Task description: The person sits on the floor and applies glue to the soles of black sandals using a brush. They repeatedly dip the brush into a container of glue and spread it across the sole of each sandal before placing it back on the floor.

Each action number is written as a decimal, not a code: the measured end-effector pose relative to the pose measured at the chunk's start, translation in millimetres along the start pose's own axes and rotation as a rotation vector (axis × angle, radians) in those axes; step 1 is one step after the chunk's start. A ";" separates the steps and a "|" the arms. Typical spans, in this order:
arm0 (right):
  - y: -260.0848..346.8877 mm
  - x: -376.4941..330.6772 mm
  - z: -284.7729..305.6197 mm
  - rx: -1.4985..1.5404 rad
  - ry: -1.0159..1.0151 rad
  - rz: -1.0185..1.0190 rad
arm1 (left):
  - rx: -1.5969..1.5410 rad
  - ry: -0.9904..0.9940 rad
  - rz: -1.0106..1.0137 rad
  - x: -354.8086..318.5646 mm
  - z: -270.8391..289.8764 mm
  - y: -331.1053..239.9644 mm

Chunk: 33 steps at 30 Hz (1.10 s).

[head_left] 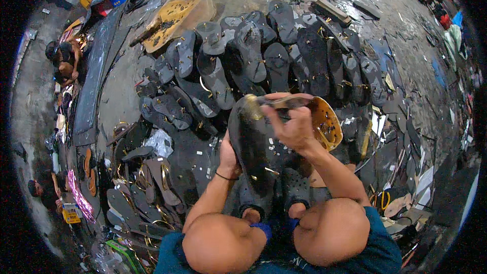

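My left hand (228, 153) grips a black sandal sole (249, 144) by its left edge, tilted up above my feet. Small brass-coloured bits stick out of the sole near its lower end. My right hand (297, 126) is closed on a tool (252, 107) with a dark handle and a yellowish end, smeared by motion at the sole's top; its exact kind is unclear. Right beside that hand, partly hidden by it, is a yellow bowl-like container (328, 124) with dark specks inside. Ahead, many dark sandals (249, 50) lie crowded together, several with small brass-coloured bits.
A yellow scoop-shaped container (177, 18) with dark bits stands at the far left of the sandals. More sandals (165, 182) and a clear plastic bag (159, 143) lie at left. Scraps (406, 157) litter the right side. Another person (66, 61) sits at far left.
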State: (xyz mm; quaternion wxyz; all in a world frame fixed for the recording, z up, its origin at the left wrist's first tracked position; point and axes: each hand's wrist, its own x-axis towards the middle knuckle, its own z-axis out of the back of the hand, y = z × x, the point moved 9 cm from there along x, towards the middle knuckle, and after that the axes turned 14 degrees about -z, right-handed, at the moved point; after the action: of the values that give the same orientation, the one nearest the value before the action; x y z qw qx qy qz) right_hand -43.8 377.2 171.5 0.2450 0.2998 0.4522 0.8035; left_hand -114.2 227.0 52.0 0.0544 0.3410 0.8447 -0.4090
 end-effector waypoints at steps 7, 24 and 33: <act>16.5 -2.5 -0.7 0.174 0.067 -0.078 | 0.122 0.153 -0.047 -2.3 -3.9 6.8; -35.2 -30.1 8.7 0.963 0.047 -0.771 | -0.156 0.117 0.395 -71.0 -47.3 -17.2; -55.6 -34.6 -41.0 0.962 0.243 -0.850 | 0.049 0.081 -0.120 -9.9 -5.5 -55.0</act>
State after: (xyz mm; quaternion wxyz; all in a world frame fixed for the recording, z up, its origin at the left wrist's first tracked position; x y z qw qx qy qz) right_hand -41.6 356.7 97.0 0.3269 0.0783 0.8649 0.3727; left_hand -139.7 201.9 95.2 -0.0129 0.3074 0.8548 -0.4179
